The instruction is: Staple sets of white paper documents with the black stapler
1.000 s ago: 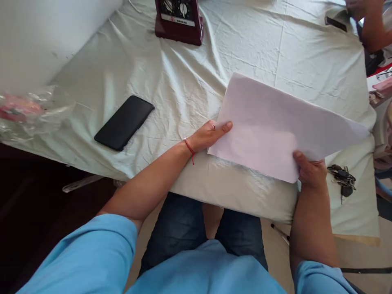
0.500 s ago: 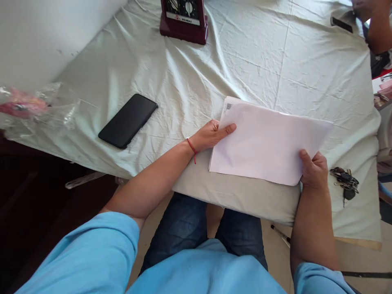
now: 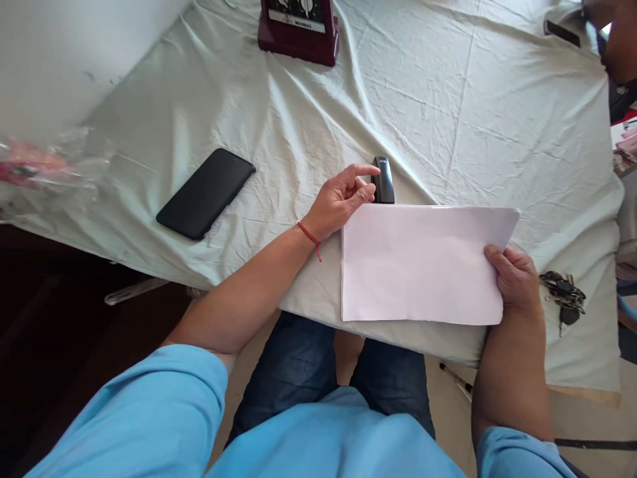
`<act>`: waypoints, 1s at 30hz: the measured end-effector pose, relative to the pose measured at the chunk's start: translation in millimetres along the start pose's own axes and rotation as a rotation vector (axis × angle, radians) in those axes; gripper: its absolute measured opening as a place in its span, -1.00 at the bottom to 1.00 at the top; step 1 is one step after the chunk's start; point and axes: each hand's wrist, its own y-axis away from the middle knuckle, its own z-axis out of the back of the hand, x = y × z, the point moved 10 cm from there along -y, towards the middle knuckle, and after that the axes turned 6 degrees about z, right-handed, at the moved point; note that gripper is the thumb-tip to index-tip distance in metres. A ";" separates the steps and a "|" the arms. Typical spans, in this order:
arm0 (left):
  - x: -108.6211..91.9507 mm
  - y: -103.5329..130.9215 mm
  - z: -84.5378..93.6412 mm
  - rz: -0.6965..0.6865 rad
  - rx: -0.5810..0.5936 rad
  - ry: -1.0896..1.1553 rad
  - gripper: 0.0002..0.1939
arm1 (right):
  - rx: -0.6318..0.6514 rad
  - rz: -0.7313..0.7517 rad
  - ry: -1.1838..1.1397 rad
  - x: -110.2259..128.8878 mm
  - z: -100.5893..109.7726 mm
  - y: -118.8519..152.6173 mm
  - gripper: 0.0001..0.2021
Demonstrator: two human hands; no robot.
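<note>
A stack of white paper sheets [image 3: 423, 265] lies at the table's front edge. My right hand [image 3: 517, 275] grips its right end, thumb on top and fingers beneath. Just beyond the stack's upper left edge is a small glossy black object that looks like a stapler [image 3: 385, 180], its near end against or behind the paper. My left hand [image 3: 341, 199], with a red string bracelet at the wrist, is beside it. The index finger stretches to its left side and the thumb is held apart below. Whether the fingertip touches it is hard to tell.
A black phone [image 3: 206, 192] lies to the left on the pale tablecloth [image 3: 413, 99]. Keys [image 3: 565, 295] sit right of my right hand. A dark red stand [image 3: 298, 36] is at the back, a plastic bag [image 3: 50, 172] at far left. Another person's arm [image 3: 620, 46] shows at upper right.
My left hand has let go of the paper and moved up to the black stapler-like object, now uncovered. My right hand has drawn the stack down and levelled it.
</note>
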 end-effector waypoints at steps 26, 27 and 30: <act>6.1 0.4 -17.6 -0.067 0.045 -0.543 -0.70 | -0.025 0.084 0.242 17.6 13.4 -15.6 -0.30; 8.2 -0.1 -17.0 -0.047 0.028 -0.544 -0.69 | -0.012 0.055 0.249 16.7 13.3 -15.0 -0.30; 12.8 -1.0 -16.7 -0.032 -0.017 -0.585 -0.68 | -0.003 -0.016 0.253 12.5 15.5 -13.9 -0.31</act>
